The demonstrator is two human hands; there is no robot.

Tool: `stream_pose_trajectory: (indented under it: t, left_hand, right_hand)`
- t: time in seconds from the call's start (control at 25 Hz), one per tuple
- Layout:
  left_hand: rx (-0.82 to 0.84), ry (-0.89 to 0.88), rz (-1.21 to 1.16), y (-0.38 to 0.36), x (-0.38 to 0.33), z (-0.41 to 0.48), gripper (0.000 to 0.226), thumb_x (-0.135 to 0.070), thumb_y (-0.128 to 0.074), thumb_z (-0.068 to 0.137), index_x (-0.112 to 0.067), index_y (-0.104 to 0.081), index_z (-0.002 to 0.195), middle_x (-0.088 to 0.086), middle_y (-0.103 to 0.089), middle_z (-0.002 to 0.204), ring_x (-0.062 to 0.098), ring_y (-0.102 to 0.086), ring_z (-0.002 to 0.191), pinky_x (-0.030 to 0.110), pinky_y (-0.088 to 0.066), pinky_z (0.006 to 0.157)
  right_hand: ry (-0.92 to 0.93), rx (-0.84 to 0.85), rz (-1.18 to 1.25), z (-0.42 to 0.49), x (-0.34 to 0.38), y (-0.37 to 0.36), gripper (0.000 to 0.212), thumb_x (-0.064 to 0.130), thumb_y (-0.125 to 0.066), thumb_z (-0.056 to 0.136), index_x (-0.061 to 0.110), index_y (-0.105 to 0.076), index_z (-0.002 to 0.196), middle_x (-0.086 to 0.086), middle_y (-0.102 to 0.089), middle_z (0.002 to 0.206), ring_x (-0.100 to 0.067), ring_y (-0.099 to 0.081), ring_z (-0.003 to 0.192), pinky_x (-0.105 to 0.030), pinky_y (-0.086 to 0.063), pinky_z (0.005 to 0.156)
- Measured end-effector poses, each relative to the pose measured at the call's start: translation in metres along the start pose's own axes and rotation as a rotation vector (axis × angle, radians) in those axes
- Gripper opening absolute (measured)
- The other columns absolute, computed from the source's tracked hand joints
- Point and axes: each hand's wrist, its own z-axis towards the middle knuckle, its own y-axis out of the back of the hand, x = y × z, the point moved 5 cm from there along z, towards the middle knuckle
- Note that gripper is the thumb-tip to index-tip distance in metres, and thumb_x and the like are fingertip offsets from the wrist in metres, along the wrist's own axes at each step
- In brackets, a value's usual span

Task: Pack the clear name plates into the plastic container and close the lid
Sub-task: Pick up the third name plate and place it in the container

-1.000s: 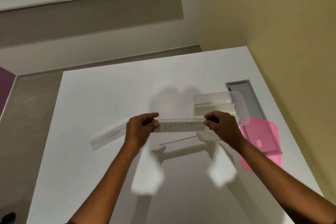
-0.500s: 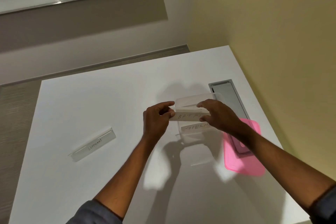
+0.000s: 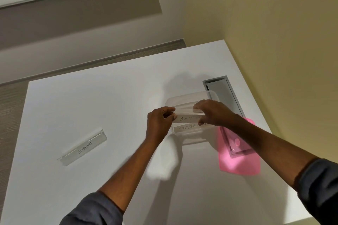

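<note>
- White table (image 3: pixel 109 97) fills the view, with a grey hatch (image 3: pixel 222 93) near its right edge.
- Pink lid (image 3: pixel 237 166) lies flat beside the hatch.
- Clear container (image 3: pixel 186 99) stands open, just left of the lid.
- "Elephant" plate (image 3: pixel 83 147) lies well apart, on the left.
- "Batm…" plate (image 3: pixel 187 118) sits over the container, above a "Super…" plate (image 3: pixel 186 127) inside.
- Left hand (image 3: pixel 159 124) and right hand (image 3: pixel 214 112) pinch its ends, fingers clamped.
</note>
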Motion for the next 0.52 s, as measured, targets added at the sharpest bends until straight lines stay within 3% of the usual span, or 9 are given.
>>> stream_pose_trajectory:
  t: [0.12,0.28,0.36,0.52]
  left_hand:
    - [0.027,-0.083,0.294,-0.007,0.004,0.003,0.03,-0.019,-0.084,0.092,-0.018,-0.082,0.121,0.001,-0.077,0.115,0.017,-0.073,0.101,0.037,-0.061,0.094]
    - [0.119,-0.384,0.771,-0.024,-0.004,0.012,0.033,-0.026,-0.083,0.091,-0.024,-0.082,0.123,-0.005,-0.076,0.131,0.022,-0.062,0.128,0.036,-0.051,0.1]
    - [0.226,-0.473,0.928,-0.038,-0.005,0.019,0.031,-0.028,-0.08,0.092,-0.024,-0.081,0.122,-0.005,-0.077,0.128,0.023,-0.062,0.126,0.036,-0.047,0.104]
    - [0.354,-0.521,1.114,-0.064,0.0,0.025,0.021,-0.023,-0.074,0.092,-0.02,-0.079,0.113,0.0,-0.077,0.114,0.027,-0.066,0.117,0.037,-0.046,0.1]
  right_hand:
    - [0.001,0.042,-0.079,0.006,-0.002,-0.006,0.068,0.036,-0.094,0.069,0.022,-0.067,0.129,0.001,-0.071,0.125,-0.024,-0.067,0.114,-0.037,-0.055,0.086]
    - [0.015,0.099,-0.174,0.014,-0.003,-0.016,0.061,0.032,-0.093,0.07,0.02,-0.067,0.123,-0.001,-0.071,0.119,-0.026,-0.067,0.111,-0.037,-0.054,0.082]
    - [0.014,0.125,-0.198,0.017,-0.003,-0.021,0.061,0.031,-0.093,0.071,0.019,-0.067,0.124,-0.001,-0.07,0.122,-0.025,-0.067,0.113,-0.035,-0.048,0.08]
    - [0.025,0.157,-0.233,0.022,-0.002,-0.03,0.06,0.028,-0.092,0.072,0.017,-0.067,0.126,-0.002,-0.071,0.125,-0.025,-0.067,0.114,-0.036,-0.052,0.085]
